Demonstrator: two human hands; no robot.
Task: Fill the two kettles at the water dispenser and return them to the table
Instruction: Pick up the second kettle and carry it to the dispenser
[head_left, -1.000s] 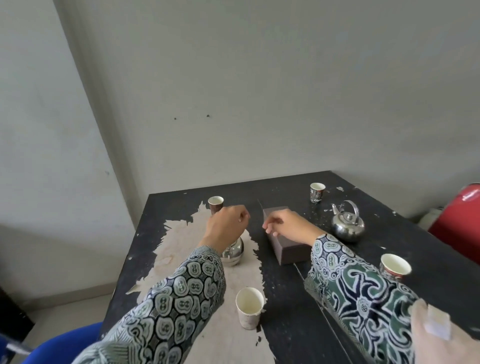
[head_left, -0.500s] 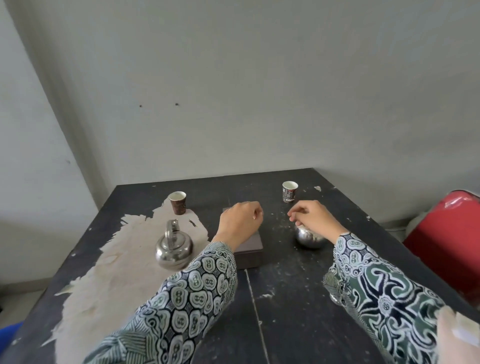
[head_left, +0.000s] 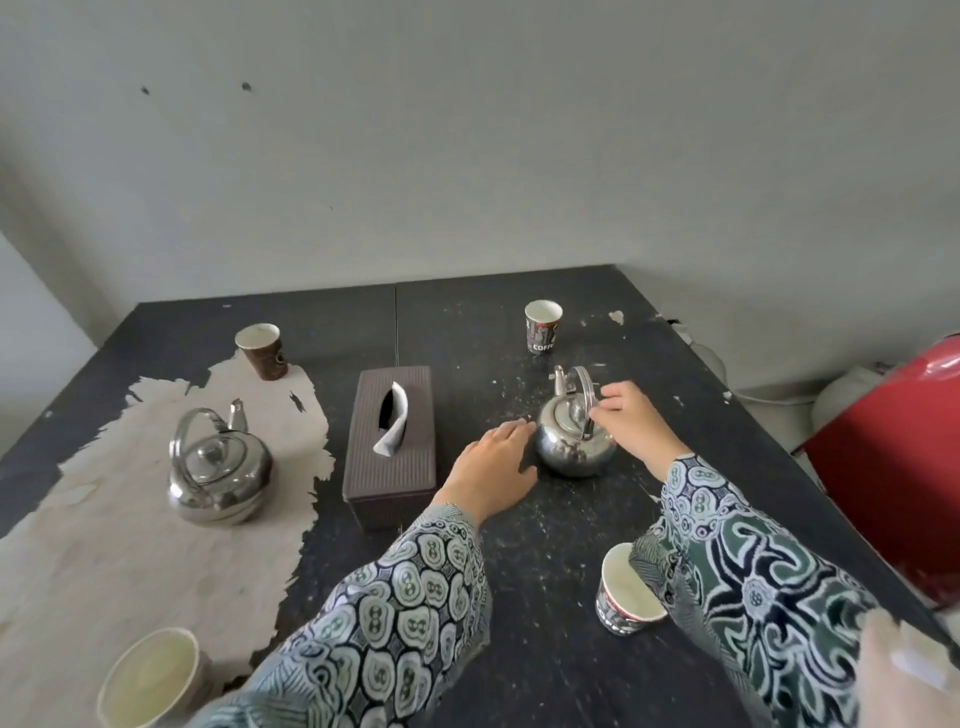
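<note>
Both kettles stand on the dark counter (head_left: 519, 675), one on each side of the brown tissue box (head_left: 390, 447). Left of the box, the larger kettle (head_left: 218, 470) sits alone on the peeled pale patch, its handle upright. Right of the box, the smaller kettle (head_left: 574, 439) has both hands at it. The right hand (head_left: 631, 418) reaches its handle, fingers curled toward the metal band; whether they actually pinch it is hard to make out. The left hand (head_left: 491, 470) lies flat beside the kettle's body, fingers loosely extended and together, their tips just at its side. A paper cup (head_left: 626, 592) nearer than the box is partly hidden by the right sleeve; another cup (head_left: 150, 680) is cut off by the bottom edge.
</note>
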